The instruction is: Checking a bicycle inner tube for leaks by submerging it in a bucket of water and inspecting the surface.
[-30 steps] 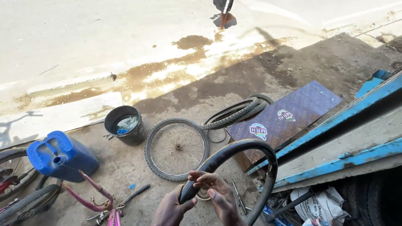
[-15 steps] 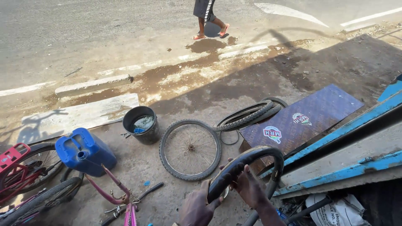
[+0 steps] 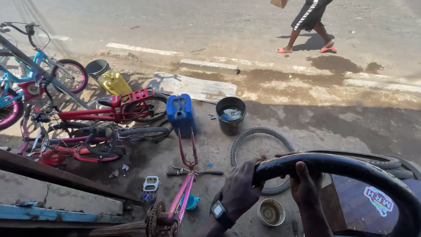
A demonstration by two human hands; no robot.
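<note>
The tyre is black, glossy rubber, bent in a wide arc low at the right, above a spoked wheel on the dusty ground. Left hand, with a watch, and right hand both grip it, fingers clenched around its edge.

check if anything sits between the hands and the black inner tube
Nothing visible does. Both the left hand and the right hand already grip the black inner tube directly, fingers wrapped over it, above the bare wheel lying on the ground.
</note>
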